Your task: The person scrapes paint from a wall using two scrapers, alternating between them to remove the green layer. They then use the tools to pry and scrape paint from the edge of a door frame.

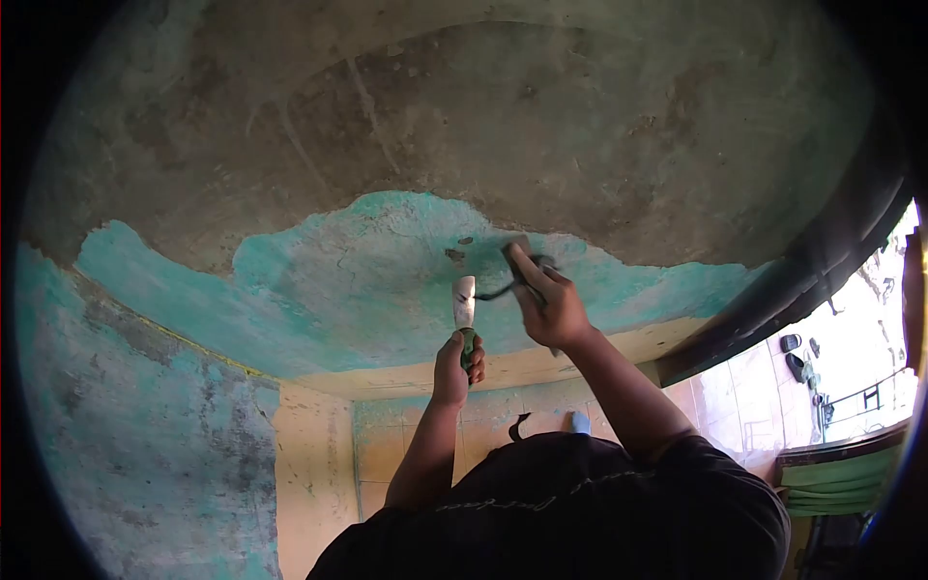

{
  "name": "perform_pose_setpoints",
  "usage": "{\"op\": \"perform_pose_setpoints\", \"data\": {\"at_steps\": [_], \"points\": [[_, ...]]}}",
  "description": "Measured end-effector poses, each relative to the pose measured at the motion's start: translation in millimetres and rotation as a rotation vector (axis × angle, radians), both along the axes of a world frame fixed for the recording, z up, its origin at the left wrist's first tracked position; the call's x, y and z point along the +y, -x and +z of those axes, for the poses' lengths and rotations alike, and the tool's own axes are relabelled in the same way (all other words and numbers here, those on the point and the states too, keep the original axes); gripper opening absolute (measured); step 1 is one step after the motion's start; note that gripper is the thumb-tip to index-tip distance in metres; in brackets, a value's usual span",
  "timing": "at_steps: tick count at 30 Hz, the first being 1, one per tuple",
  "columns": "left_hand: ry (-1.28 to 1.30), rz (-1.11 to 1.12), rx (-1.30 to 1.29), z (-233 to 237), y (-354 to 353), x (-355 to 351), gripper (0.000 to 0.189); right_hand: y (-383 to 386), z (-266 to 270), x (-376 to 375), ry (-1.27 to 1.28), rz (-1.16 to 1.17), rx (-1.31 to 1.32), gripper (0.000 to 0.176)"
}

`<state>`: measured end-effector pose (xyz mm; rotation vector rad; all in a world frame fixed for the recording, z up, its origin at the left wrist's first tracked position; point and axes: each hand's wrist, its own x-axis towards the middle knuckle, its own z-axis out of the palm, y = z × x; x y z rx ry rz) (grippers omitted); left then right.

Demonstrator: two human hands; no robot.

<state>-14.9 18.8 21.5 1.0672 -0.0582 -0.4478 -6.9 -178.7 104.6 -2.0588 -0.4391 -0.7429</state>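
Observation:
My left hand [457,364] is wrapped round the green handle of a putty knife [464,302], its pale blade pointing up in front of the wall. Higher and to the right, my right hand [553,307] is closed on a flat dark tool [516,247], whose upper end lies close to the wall. I cannot tell the tool's exact kind. A thin dark curved strip [500,290] shows between my right hand and the knife blade. Before me the wall [358,251] carries turquoise paint with a ragged upper edge and small dark chipped spots.
Bare grey-brown plaster [503,116] spreads above the paint. A patchy blue-grey wall [184,435] stands at the left. Below is a tiled floor [382,449]. At the right are a dark curved frame [754,333], sandals [795,365] outside on bright tiles, and green cloth [839,480].

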Motion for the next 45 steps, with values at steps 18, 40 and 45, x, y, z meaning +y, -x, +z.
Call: {"op": "perform_pose_setpoints", "data": {"at_steps": [18, 40, 45], "points": [[-0.07, 0.061, -0.005, 3, -2, 54, 0.04, -6, 18, 20, 0.014, 0.084, -0.028, 0.052], [-0.106, 0.165, -0.177, -5, 22, 131, 0.024, 50, -3, 72, -0.794, 0.11, 0.559, 0.014], [-0.005, 0.27, -0.169, 13, 21, 116, 0.021, 32, 8, 62, -0.906, 0.249, 0.703, 0.024]]}}
